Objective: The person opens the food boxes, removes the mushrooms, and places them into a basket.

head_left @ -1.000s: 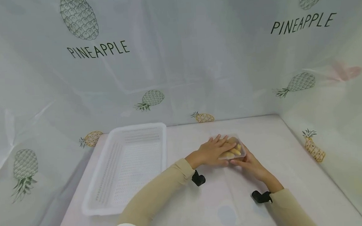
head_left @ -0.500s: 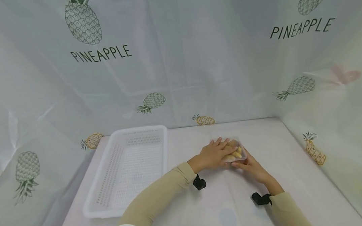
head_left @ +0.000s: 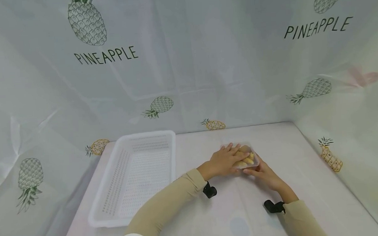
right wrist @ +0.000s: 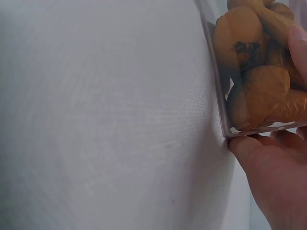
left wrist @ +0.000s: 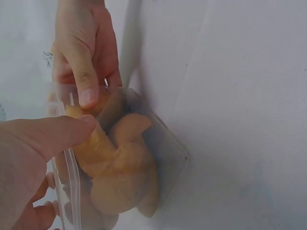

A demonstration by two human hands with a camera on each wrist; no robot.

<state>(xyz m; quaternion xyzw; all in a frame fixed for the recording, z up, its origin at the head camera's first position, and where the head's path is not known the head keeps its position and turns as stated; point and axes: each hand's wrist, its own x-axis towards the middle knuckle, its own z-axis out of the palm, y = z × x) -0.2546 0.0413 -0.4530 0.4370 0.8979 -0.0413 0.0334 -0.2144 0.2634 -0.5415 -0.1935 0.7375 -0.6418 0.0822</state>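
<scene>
A clear plastic box (head_left: 256, 160) of mushrooms (head_left: 248, 160) stands on the right half of the table. My left hand (head_left: 222, 161) lies over its top with the fingers spread, covering the left part of the contents. In the left wrist view, the left thumb (left wrist: 64, 135) rests along the near side of the box. My right hand (head_left: 266, 174) grips the box's right end, thumb at the near side and fingers around the far side. Through the wall in the right wrist view, tan mushrooms (right wrist: 261, 98) show rounded caps, one with dark specks.
A white perforated plastic basket (head_left: 173, 161) stands on the left of the table (head_left: 212, 215), with bare mesh at its bottom. Curtains (head_left: 187, 76) printed with pineapples hang behind and at both sides. Black wrist cameras (head_left: 274, 206) sit close below each hand.
The head view has shifted slightly, so the whole scene sits a little lower and further right. Both hands keep their places on the box.
</scene>
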